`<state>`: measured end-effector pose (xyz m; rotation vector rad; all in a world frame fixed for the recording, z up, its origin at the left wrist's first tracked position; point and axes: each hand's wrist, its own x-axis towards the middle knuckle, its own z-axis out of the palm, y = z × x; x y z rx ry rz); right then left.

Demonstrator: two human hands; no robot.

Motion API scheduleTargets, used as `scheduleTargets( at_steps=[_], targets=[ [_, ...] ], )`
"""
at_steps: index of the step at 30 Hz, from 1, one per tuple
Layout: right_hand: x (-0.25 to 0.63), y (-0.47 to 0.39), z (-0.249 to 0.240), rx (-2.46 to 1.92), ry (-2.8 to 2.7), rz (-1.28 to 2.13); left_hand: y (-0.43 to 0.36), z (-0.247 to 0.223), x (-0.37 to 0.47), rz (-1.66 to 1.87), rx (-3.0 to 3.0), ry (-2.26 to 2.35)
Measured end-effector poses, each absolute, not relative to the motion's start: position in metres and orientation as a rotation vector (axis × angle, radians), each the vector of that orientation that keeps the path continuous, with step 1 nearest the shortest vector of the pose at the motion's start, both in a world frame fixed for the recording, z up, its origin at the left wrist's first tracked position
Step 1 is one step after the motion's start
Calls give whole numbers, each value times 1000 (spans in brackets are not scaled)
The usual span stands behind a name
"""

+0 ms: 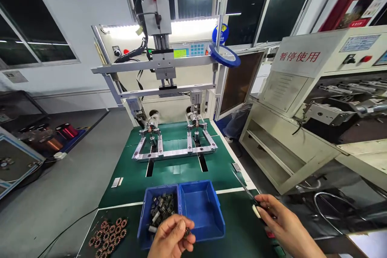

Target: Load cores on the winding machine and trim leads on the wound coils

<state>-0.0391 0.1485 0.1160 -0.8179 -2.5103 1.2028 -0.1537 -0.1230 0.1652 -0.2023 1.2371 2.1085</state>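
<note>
My left hand is in front of the blue bins, fingers pinched round a small dark part that they mostly hide. Behind it, the left blue bin contains many small dark and silvery cylindrical parts. My right hand is at the right edge of the table. Its thumb and fingers close on the near end of a long thin metal tool, whose exact kind I cannot make out. By those fingertips is a cream-coloured piece.
Several copper-wound ring cores lie at the table's front left. A second blue bin adjoins the first. Beyond stands a machine with a metal fixture frame on the green tabletop. A white machine is at right.
</note>
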Motion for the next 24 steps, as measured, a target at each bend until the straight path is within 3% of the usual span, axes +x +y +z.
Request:
scheduleTargets(
  at_steps=[3, 7, 12, 24],
  targets=[
    [-31, 132, 145, -719, -2289, 1780, -122, 168, -156, 2132, -197, 1256],
    [-41, 112, 175, -445, -2447, 2158, -120, 171, -158, 2061, -178, 1271],
    [-66, 102, 172, -281, -2341, 2559, -116, 170, -159, 1977, -133, 1265],
    [-79, 97, 156, -312, -2258, 2636, -107, 163, -163, 1873, -179, 1336]
  ],
)
